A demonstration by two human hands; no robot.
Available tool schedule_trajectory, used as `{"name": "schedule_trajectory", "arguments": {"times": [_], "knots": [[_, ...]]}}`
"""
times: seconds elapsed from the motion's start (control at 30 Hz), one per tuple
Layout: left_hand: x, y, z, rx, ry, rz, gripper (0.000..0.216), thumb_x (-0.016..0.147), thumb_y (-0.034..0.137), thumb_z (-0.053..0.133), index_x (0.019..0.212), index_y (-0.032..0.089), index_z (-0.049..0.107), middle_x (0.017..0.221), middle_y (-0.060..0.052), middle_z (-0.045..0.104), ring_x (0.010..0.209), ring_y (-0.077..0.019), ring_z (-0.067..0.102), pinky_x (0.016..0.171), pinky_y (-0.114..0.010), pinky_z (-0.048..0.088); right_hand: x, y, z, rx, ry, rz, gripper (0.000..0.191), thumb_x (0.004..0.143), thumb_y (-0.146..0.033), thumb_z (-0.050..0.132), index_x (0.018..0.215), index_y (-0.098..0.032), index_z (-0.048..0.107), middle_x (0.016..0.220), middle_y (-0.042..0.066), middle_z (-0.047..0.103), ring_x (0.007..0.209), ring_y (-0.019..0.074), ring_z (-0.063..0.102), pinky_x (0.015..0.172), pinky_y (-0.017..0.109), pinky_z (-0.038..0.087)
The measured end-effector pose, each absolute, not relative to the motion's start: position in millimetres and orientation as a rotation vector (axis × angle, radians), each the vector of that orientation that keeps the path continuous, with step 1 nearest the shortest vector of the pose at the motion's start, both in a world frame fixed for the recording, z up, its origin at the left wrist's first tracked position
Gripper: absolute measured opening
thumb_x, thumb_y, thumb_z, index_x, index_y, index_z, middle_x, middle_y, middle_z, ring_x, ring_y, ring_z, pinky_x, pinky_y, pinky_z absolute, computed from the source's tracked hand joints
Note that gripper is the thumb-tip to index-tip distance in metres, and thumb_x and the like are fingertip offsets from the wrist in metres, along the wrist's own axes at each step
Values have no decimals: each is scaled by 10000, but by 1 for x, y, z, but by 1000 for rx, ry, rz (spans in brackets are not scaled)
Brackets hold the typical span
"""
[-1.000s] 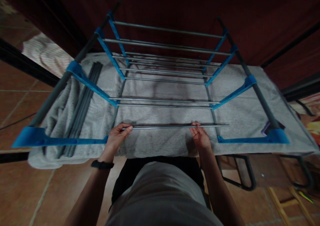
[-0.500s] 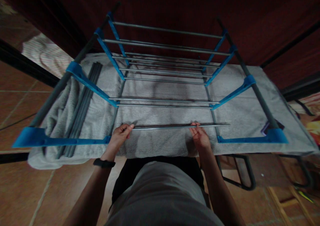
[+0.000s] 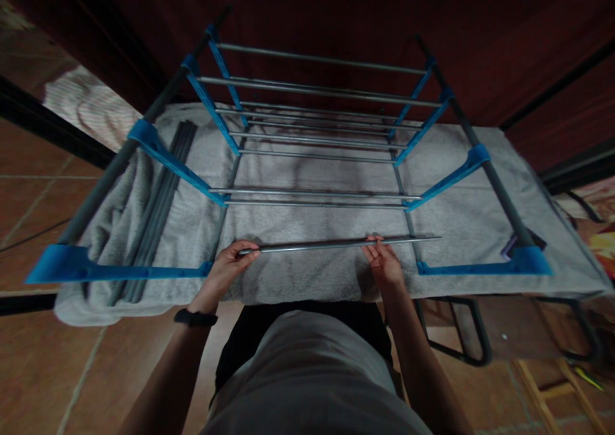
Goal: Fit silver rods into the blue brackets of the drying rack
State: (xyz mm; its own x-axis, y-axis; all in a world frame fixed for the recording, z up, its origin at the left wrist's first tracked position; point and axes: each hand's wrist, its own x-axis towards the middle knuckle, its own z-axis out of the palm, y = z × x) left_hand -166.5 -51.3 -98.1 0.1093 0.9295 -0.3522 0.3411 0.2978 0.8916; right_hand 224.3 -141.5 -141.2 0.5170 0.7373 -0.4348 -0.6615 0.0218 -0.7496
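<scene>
Rod [image 3: 312, 246] is partly hidden by the left hand [image 3: 230, 267].

Dim light, soft shadows, faint sheen on metal rod [image 3: 312, 246], stretched edges.

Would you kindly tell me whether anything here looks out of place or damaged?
No damage or spill is visible. The grey blanket is rumpled at the left, beside the loose tubes, yet lies flatter in the middle. The held metal rod slants slightly against the rack rods behind it.
</scene>
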Motion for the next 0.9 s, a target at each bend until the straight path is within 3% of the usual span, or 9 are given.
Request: {"name": "schedule_trajectory", "arguments": {"times": [0.47, 0.77, 0.9], "knots": [[-161, -45, -97, 1178, 1513, 623, 500, 666, 658, 774, 855, 208, 667, 540, 55, 498, 481, -116, 409, 471, -248, 315, 224, -141, -141, -1106, -94, 1078, 161, 807, -297, 828, 915, -248, 718, 1020, 24, 797, 1099, 193, 732, 1072, 435, 534], [-157, -45, -95, 1352, 1547, 552, 494, 781, 674, 654, 623, 222, 532, 501, 39, 454, 485, -118, 398, 488, -256, 305, 224, -141, -140, -1112, -99, 1086, 146, 824, -283, 802, 942, -250, 722, 1026, 23, 793, 1091, 185, 731, 1096, 434, 518], [-157, -46, -93, 1292, 1512, 575, 474, 742, 684, 683, 714, 221, 589, 543, 34, 510, 481, -122, 419, 473, -256, 315, 223, -141, -140, -1105, -89, 1086, 146, 811, -269, 808, 925, -245, 719, 1015, 23, 792, 1083, 183, 732, 1087, 421, 527]]}}
